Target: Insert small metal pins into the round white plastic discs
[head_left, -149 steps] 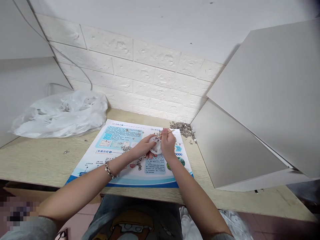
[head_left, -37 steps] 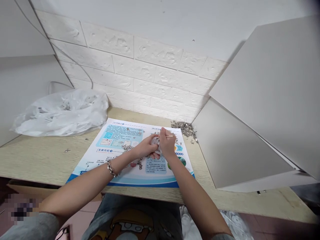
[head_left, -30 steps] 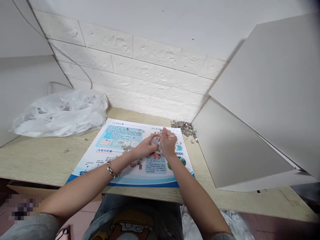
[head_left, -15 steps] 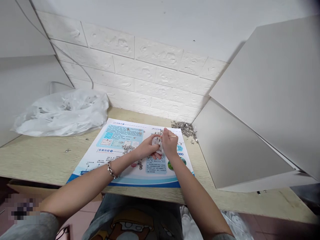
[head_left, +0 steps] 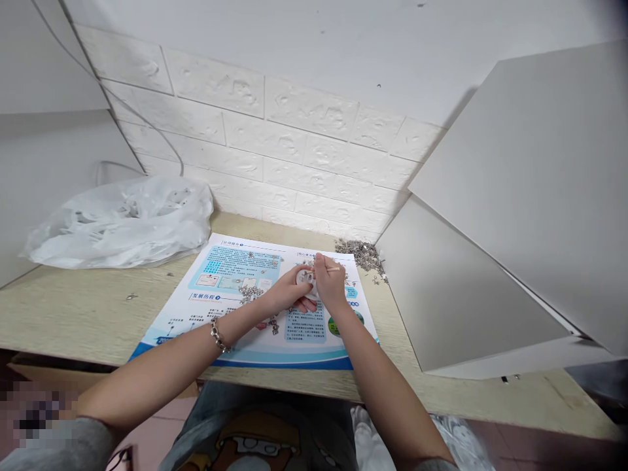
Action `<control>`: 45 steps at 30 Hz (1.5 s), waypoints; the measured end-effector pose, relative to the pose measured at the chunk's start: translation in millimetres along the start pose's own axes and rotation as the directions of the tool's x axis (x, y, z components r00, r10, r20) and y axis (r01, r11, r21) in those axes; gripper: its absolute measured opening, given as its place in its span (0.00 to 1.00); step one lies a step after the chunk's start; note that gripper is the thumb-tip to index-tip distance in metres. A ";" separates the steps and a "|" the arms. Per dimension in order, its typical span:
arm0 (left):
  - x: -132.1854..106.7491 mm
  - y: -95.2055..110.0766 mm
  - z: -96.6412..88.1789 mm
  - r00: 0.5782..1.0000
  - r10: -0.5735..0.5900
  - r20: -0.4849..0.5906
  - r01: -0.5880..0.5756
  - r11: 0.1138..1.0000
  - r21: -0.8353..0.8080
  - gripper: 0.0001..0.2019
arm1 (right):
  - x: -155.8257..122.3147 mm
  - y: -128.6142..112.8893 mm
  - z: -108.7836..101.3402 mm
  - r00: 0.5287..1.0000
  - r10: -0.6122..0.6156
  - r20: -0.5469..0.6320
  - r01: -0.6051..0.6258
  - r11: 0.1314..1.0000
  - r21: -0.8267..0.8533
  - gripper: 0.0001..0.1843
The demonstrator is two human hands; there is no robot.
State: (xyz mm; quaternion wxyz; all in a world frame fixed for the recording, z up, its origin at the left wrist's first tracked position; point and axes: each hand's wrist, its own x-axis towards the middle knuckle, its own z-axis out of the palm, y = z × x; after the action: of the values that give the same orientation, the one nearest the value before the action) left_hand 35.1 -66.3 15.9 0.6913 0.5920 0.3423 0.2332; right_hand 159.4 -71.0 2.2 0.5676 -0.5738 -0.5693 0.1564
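Over the printed sheet (head_left: 304, 356), my left hand (head_left: 290, 289) grips a small, roundish white plastic piece (head_left: 305, 280) between thumb and fingers. My right hand (head_left: 330, 284) is closed around a thin, pale wooden stick (head_left: 333, 269), whose tip meets the upper part of the white piece. Tiny metal bits seem to sit on the piece, too small to make out. A cluster of small silver metal parts (head_left: 250, 293) lies on the sheet left of my hands. A few more metal parts (head_left: 275, 325) are below my left wrist.
A larger heap of silver metal parts (head_left: 362, 254) lies by the wall at the back right. On the left stands a clear plastic bag (head_left: 122, 222) of white pieces. White panels (head_left: 481, 288) lean over the table's right side. Another bag (head_left: 461, 441) is below the table edge.
Both hands stay together on the white piece, shifted very slightly left. The stick still touches the piece, and the view has moved a little.
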 end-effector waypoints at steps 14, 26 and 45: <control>-2.5 8.1 1.0 1.000 0.002 0.004 -0.002 1.000 0.031 0.24 | -2.2 -2.4 3.0 0.996 0.054 -0.065 -0.051 0.998 0.049 0.23; -1.6 7.6 1.9 1.000 -0.018 -0.020 0.018 1.000 0.001 0.24 | -2.3 -5.0 -0.6 0.999 -0.035 -0.014 0.035 0.999 0.001 0.22; -0.1 3.8 0.5 1.000 -0.006 -0.016 0.005 1.000 -0.005 0.24 | -1.0 0.3 0.5 0.996 -0.086 -0.018 0.086 0.996 0.002 0.22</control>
State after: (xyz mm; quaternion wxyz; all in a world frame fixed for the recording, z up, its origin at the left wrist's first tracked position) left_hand 35.7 -66.0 19.7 0.6905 0.5875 0.3491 0.2370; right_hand 158.8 -71.5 1.4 0.5798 -0.5494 -0.5880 0.1274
